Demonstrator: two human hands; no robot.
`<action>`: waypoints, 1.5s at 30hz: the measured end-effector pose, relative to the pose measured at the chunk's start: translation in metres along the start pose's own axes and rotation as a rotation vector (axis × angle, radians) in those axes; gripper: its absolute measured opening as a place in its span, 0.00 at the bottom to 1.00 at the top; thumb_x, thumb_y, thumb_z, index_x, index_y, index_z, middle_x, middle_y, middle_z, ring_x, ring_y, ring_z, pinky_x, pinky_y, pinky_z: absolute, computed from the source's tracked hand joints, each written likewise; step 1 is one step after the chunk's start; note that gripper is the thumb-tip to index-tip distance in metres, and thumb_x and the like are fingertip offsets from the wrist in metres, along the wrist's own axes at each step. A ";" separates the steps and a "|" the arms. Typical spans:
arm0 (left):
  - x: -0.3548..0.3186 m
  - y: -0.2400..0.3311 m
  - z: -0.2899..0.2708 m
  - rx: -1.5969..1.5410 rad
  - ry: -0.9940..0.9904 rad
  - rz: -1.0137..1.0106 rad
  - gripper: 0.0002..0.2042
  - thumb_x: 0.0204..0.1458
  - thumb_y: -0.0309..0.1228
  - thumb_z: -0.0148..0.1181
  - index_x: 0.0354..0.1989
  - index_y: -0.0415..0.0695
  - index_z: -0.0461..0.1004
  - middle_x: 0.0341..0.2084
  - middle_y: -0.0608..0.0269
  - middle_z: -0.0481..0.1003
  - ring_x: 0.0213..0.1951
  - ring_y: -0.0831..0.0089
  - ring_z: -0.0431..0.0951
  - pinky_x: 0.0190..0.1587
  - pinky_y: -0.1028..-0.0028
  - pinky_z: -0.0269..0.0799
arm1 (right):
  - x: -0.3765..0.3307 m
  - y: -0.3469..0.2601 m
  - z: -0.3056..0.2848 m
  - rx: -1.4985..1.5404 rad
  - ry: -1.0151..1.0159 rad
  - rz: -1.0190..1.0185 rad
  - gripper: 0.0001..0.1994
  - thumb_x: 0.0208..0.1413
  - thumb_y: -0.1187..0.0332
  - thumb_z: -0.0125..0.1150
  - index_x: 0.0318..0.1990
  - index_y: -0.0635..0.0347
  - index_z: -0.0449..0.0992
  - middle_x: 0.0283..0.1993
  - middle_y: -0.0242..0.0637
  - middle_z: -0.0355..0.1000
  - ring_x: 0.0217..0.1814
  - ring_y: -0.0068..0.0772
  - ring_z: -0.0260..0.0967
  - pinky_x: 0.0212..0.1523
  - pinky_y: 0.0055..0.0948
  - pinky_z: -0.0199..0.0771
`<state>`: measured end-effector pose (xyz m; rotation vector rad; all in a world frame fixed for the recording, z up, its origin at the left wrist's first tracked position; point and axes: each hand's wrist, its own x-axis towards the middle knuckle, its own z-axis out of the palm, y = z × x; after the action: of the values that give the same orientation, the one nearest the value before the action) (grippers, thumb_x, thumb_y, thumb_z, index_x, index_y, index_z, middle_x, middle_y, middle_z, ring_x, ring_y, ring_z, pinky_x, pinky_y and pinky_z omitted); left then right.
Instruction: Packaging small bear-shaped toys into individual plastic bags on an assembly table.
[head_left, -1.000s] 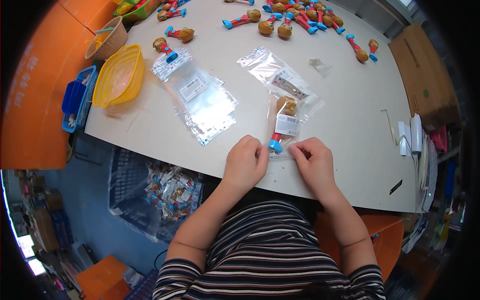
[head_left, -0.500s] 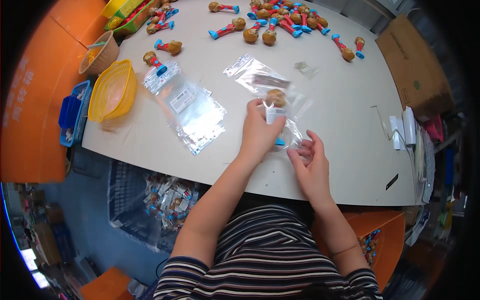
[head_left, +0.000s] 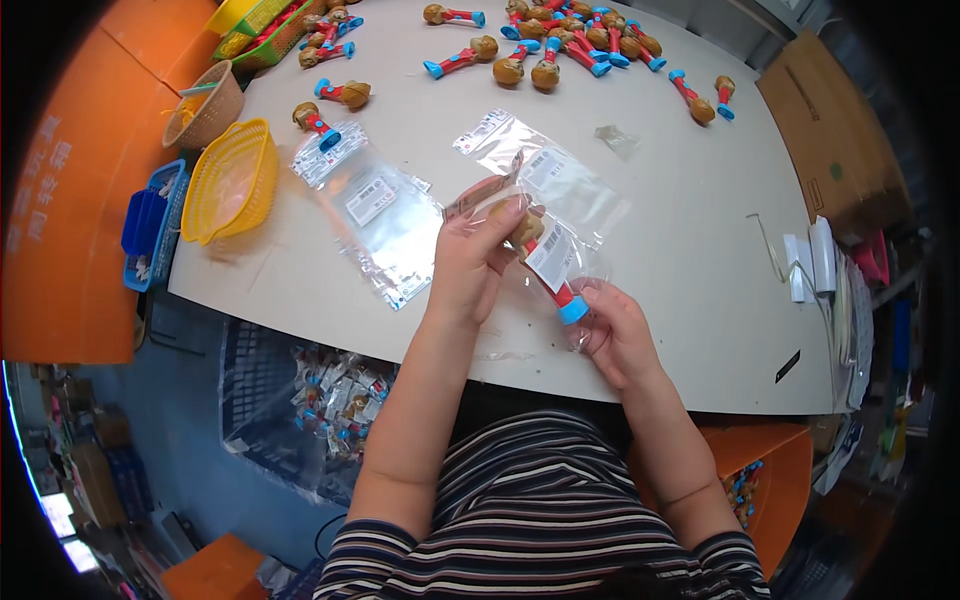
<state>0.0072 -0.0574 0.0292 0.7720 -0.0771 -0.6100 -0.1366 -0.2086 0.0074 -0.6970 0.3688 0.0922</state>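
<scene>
Between my hands is a bagged figure toy (head_left: pixel 562 293), with a brown round head, red body and blue base inside a clear plastic bag with a white label. My left hand (head_left: pixel 468 262) grips it at the head end, thumb on top. My right hand (head_left: pixel 617 332) pinches the bag beside the blue base. The toy tilts, head toward the far left. Just beyond lies a flat clear bag (head_left: pixel 590 200) with a silvery printed top. A stack of similar bags (head_left: pixel 385 235) lies to the left.
Several loose toys (head_left: pixel 545 75) lie along the far side. Left are a yellow basket (head_left: pixel 262 190), a tan basket (head_left: pixel 226 105) and a blue tray (head_left: pixel 170 235). A cardboard box (head_left: pixel 830 130) stands right. Below the table are a dark blue crate (head_left: pixel 250 385) and an orange bin (head_left: pixel 785 490).
The bagged toy has been lifted and tilted off the flat bag toward me. My left hand shifted left to its head end; my right hand closed on its base end.
</scene>
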 end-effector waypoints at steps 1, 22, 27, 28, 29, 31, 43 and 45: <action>-0.001 -0.001 0.001 -0.001 0.000 0.001 0.22 0.53 0.24 0.64 0.55 0.36 0.62 0.40 0.54 0.77 0.40 0.71 0.79 0.43 0.72 0.78 | -0.001 0.001 0.001 -0.002 0.000 0.000 0.18 0.58 0.72 0.62 0.53 0.69 0.68 0.43 0.39 0.75 0.40 0.26 0.76 0.40 0.26 0.79; -0.017 -0.007 -0.013 -0.408 -0.249 0.148 0.31 0.64 0.56 0.42 0.51 0.35 0.69 0.42 0.56 0.74 0.47 0.58 0.77 0.57 0.55 0.71 | -0.002 0.019 0.023 -0.425 -0.081 -0.002 0.18 0.66 0.59 0.50 0.48 0.70 0.71 0.36 0.46 0.76 0.33 0.30 0.76 0.33 0.27 0.80; -0.024 0.003 -0.027 0.012 0.020 0.083 0.14 0.59 0.33 0.59 0.50 0.41 0.70 0.38 0.61 0.76 0.43 0.71 0.78 0.49 0.70 0.76 | -0.002 0.028 0.028 -0.540 0.065 -0.134 0.14 0.61 0.70 0.58 0.50 0.68 0.67 0.42 0.46 0.74 0.40 0.28 0.75 0.43 0.26 0.79; -0.024 0.004 -0.031 0.018 -0.025 0.099 0.13 0.59 0.31 0.60 0.49 0.41 0.69 0.37 0.62 0.76 0.41 0.72 0.79 0.48 0.71 0.76 | -0.001 0.034 0.030 -0.540 0.064 -0.134 0.14 0.61 0.70 0.58 0.50 0.68 0.67 0.42 0.46 0.74 0.40 0.28 0.75 0.43 0.26 0.79; -0.025 0.005 -0.024 -0.037 0.024 0.137 0.12 0.57 0.28 0.61 0.47 0.41 0.70 0.36 0.62 0.77 0.38 0.73 0.79 0.44 0.74 0.76 | 0.001 0.041 0.031 -0.522 0.068 -0.320 0.17 0.58 0.75 0.61 0.52 0.66 0.65 0.47 0.45 0.72 0.46 0.28 0.73 0.47 0.26 0.76; -0.023 -0.001 -0.023 -0.055 0.077 0.233 0.12 0.57 0.28 0.62 0.46 0.41 0.70 0.35 0.62 0.77 0.36 0.74 0.79 0.42 0.74 0.76 | 0.004 0.047 0.028 -0.501 0.073 -0.506 0.22 0.54 0.80 0.63 0.55 0.64 0.62 0.52 0.44 0.69 0.52 0.29 0.71 0.52 0.26 0.74; -0.025 -0.004 -0.038 -0.313 -0.118 0.296 0.32 0.63 0.57 0.37 0.52 0.37 0.68 0.44 0.51 0.75 0.43 0.62 0.78 0.52 0.61 0.72 | 0.005 0.038 0.035 -0.559 -0.044 -0.478 0.22 0.54 0.85 0.61 0.54 0.62 0.62 0.56 0.41 0.66 0.59 0.29 0.66 0.58 0.28 0.69; -0.026 -0.003 -0.037 -0.353 -0.126 0.256 0.37 0.63 0.62 0.30 0.55 0.36 0.67 0.48 0.48 0.73 0.44 0.59 0.77 0.55 0.56 0.71 | 0.004 0.040 0.035 -0.574 -0.056 -0.484 0.20 0.56 0.84 0.58 0.54 0.65 0.62 0.55 0.42 0.67 0.56 0.29 0.68 0.58 0.28 0.71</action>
<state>-0.0052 -0.0210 0.0044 0.3727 -0.1764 -0.4121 -0.1307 -0.1555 0.0065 -1.3308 0.1060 -0.2518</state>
